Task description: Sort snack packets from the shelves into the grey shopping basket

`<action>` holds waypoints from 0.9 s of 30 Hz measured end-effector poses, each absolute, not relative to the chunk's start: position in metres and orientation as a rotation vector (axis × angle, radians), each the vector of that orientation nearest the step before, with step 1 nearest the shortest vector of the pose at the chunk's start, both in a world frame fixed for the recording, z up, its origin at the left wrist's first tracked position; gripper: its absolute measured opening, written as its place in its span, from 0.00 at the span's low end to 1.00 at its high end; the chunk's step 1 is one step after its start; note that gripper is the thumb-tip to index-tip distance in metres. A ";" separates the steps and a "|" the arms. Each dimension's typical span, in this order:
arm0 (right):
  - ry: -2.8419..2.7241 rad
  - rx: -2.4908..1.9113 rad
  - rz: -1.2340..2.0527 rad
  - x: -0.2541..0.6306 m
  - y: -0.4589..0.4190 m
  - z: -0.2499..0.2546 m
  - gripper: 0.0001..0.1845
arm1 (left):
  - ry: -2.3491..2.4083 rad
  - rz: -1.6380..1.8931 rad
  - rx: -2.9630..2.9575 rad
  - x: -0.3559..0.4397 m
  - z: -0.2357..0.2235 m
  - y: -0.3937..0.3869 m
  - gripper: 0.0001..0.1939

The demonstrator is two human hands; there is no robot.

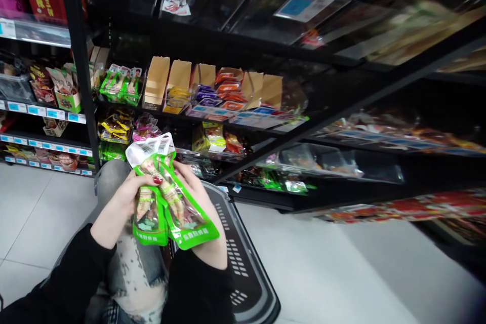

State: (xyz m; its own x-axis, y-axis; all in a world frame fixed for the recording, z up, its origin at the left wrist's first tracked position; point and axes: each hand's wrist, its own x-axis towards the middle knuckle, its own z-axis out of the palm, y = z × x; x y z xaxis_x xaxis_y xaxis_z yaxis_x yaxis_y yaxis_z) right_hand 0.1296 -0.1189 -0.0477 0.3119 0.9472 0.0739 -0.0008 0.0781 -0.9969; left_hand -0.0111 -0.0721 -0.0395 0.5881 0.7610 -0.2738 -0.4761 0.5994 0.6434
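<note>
Two green-edged snack packets with clear windows are held up in front of my knees. Pale, claw-like pieces show through the film, and both have white tops with barcodes. My left hand (131,190) is closed on the left packet (150,220), its red-nailed thumb lying across the front. Behind the right packet (190,212), my right hand (193,182) wraps round its back edge, with most of its fingers hidden. The packets touch and overlap near the top.
A dark shopping basket (243,268) stands on the tiled floor at my right. Shelves ahead carry similar green packets (121,83), open cardboard boxes (178,78) and yellow packets (116,124). A slanting black shelf post (326,116) crosses on the right.
</note>
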 end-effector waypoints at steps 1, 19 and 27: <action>-0.956 -1.243 0.949 0.133 -0.123 -0.044 0.18 | 0.579 0.772 0.565 -0.011 -0.039 -0.073 0.18; -1.287 -1.424 0.791 0.128 -0.146 -0.022 0.20 | 0.648 0.932 0.742 -0.019 -0.024 -0.073 0.19; -0.682 -0.862 1.181 0.126 -0.133 -0.024 0.14 | 0.672 0.924 0.637 -0.023 -0.026 -0.073 0.20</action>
